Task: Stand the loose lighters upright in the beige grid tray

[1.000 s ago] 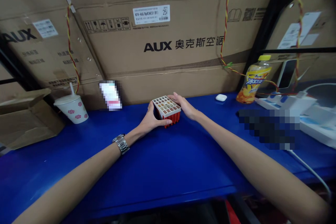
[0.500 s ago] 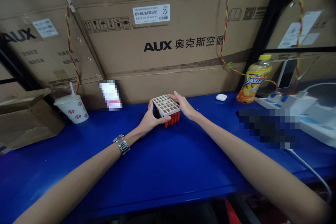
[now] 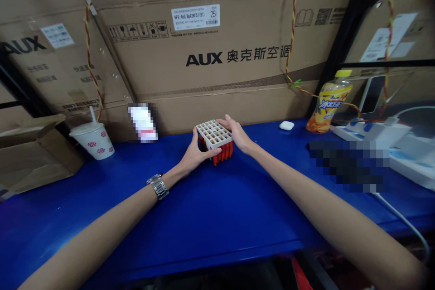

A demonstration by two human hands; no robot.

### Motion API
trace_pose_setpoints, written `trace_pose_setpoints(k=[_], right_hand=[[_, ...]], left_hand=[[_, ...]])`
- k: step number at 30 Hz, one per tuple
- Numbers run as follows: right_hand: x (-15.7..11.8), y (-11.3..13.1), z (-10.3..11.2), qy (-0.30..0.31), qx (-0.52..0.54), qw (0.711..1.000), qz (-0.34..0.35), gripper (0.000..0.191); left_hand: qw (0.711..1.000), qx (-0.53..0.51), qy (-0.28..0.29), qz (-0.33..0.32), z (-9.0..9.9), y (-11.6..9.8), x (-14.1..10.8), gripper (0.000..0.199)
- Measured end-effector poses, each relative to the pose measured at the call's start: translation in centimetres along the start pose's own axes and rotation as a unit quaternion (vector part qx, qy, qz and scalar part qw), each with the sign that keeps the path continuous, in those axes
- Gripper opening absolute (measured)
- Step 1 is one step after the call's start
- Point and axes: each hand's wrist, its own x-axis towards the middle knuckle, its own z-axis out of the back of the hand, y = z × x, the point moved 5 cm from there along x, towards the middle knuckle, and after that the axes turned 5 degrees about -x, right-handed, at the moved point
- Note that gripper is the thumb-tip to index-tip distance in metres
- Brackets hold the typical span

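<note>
A small white grid-topped rack (image 3: pixel 214 133) stands near the back middle of the blue table (image 3: pixel 217 217), with red pieces (image 3: pixel 223 153) showing beneath its top. My left hand (image 3: pixel 197 152) is wrapped round the rack's left side, thumb on the near edge and a finger at the far left corner. My right hand (image 3: pixel 238 135) lies against the right side and far right corner, its fingers partly hidden behind the rack. A metal watch is on my left wrist.
Large cardboard boxes (image 3: pixel 217 81) stand behind the table. At left are a paper bag (image 3: pixel 41 158), a cup with straw (image 3: pixel 93 139) and a blurred phone (image 3: pixel 144 122). At right: a white case (image 3: pixel 286 125), a drink bottle (image 3: pixel 328 106), power strips (image 3: pixel 411 161) and a pixelated dark object (image 3: pixel 346 165).
The white grid top has tilted or shifted very slightly between my hands, and the fingers of my right hand have risen a little. Both hands stay at the rack.
</note>
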Motion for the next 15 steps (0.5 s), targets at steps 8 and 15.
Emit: trace_pose_setpoints(k=[8,15], right_hand=[[0.18,0.4,-0.23,-0.011,-0.005,1.0,-0.002,0.06],[0.36,1.03,-0.79,-0.005,-0.047,0.999,0.008,0.061]], left_hand=[[1.0,-0.006,-0.002,-0.011,-0.02,-0.32,-0.09,0.108],[0.998,-0.067,0.007,-0.022,-0.27,0.04,0.17,0.112]])
